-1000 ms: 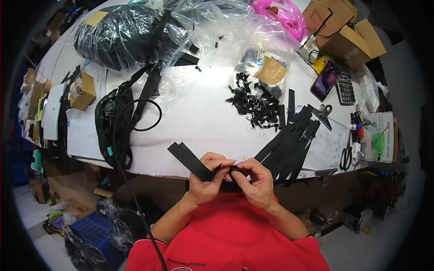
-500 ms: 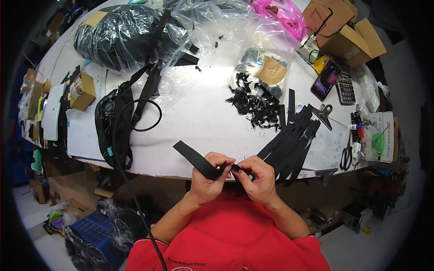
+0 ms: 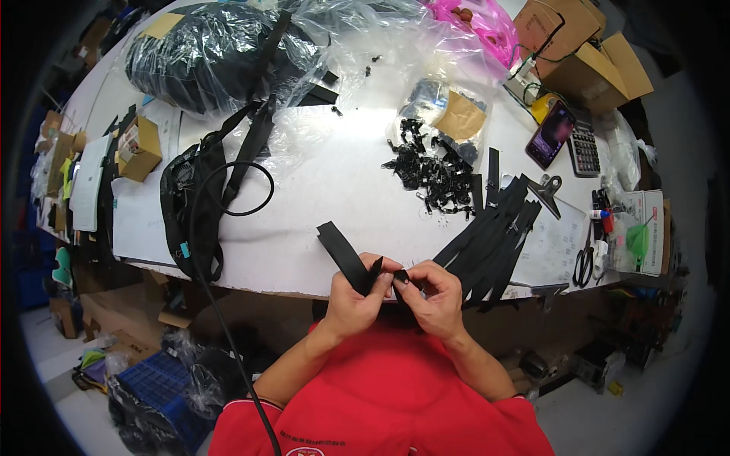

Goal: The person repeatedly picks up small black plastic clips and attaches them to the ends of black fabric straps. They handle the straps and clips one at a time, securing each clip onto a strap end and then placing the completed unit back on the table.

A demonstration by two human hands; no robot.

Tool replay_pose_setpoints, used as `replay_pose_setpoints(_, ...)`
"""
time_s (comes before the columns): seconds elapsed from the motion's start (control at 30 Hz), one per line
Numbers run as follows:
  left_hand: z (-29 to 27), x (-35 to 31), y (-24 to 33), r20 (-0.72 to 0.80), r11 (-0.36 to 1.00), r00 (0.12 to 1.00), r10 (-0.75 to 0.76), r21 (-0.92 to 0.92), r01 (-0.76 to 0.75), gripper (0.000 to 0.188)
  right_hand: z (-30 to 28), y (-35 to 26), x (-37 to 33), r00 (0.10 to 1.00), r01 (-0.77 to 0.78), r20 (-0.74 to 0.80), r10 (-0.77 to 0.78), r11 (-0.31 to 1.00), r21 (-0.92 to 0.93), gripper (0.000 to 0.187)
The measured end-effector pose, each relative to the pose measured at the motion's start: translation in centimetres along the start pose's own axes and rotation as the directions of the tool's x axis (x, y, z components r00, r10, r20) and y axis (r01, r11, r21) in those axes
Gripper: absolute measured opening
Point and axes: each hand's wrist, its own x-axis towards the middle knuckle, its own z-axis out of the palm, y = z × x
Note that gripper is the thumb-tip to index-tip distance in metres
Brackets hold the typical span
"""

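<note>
My left hand (image 3: 353,310) is closed round a black zipper strip (image 3: 341,251), whose long flat end sticks up and to the left over the table edge. A short pointed end of the strip shows beside the left thumb. My right hand (image 3: 437,299) meets it fingertip to fingertip, pinching a small black piece (image 3: 401,277) that the fingers mostly hide; I cannot tell what it is. Beyond the right hand lies a fan of black zipper strips (image 3: 487,247). Farther back is a heap of small black zipper sliders (image 3: 437,171).
A black cable (image 3: 220,327) loops across the left side, by a black bag (image 3: 194,197). Plastic-wrapped black goods (image 3: 217,61) lie at the back left. On the right are a phone (image 3: 550,135), a calculator (image 3: 584,148), a large clip (image 3: 545,191), scissors (image 3: 583,264) and cardboard boxes (image 3: 601,72).
The strip's free end has swung right and stands steeper. My left hand has turned a little, and a pointed end now shows by its thumb. The right hand stays nearly in place.
</note>
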Motion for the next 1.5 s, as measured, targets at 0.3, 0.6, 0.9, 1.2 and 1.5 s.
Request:
replay_pose_setpoints(0.3,0.9,-0.6,-0.2,-0.054,0.979,0.981,0.187,0.096,-0.181,0.016,0.6,0.3,-0.5,0.999,0.005,-0.047,-0.003,0.999,0.053,0.009)
replay_pose_setpoints(0.6,0.7,-0.7,-0.7,-0.023,0.933,0.948,0.319,0.183,-0.309,0.017,0.0,-1.0,-0.6,0.988,-0.151,0.046,0.147,0.984,0.099,0.009)
replay_pose_setpoints(0.9,-0.1,-0.7,-0.4,0.048,0.894,0.919,0.391,0.219,-0.391,0.027,-0.7,-0.4,-0.4,0.993,0.064,0.099,-0.067,0.997,0.035,0.011)
replay_pose_setpoints(1.2,-0.3,-1.0,-0.3,0.052,0.933,0.946,0.321,0.157,-0.325,0.021,-0.4,-0.7,-0.8,0.996,-0.032,0.091,0.023,0.995,0.096,0.009)
replay_pose_setpoints(1.5,0.4,-1.2,-0.1,-0.006,0.965,0.971,0.241,0.104,-0.239,0.018,-0.2,0.4,-0.9,0.998,0.047,0.041,-0.052,0.992,0.116,0.009)
